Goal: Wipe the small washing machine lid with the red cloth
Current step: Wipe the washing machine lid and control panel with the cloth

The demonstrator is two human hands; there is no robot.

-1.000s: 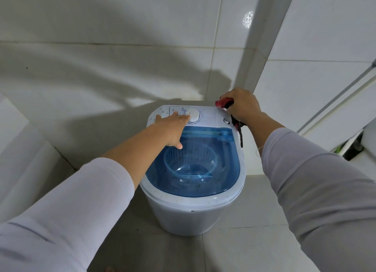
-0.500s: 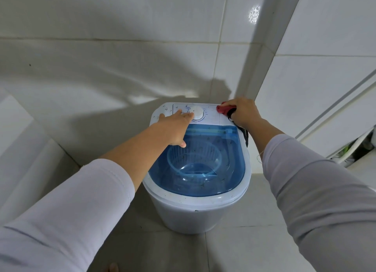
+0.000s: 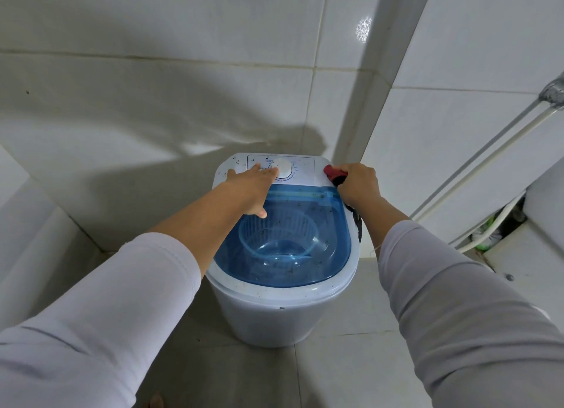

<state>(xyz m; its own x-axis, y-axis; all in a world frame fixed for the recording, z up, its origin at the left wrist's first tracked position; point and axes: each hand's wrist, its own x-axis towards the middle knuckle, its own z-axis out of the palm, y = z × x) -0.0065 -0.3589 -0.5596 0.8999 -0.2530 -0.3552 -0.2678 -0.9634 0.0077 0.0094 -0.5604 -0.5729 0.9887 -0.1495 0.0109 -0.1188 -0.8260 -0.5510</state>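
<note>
A small white washing machine (image 3: 274, 313) stands on the tiled floor in a corner. Its see-through blue lid (image 3: 329, 255) is closed, with a basket visible under it and dark specks on top. My left hand (image 3: 253, 184) lies flat on the white control panel beside the round dial (image 3: 283, 169), fingers spread. At the machine's back right corner my right hand (image 3: 357, 184) is closed on the red cloth (image 3: 332, 172). A dark strip of the cloth hangs down the right rim.
Tiled walls close in behind and to the right. A metal pipe and a white hose (image 3: 488, 163) run diagonally along the right wall. A white fixture (image 3: 543, 224) stands at the right edge, and a low tiled ledge (image 3: 27, 230) sits at the left.
My right hand has brought the red cloth down from the wall corner onto the machine's back right corner. The left hand has stayed on the control panel.
</note>
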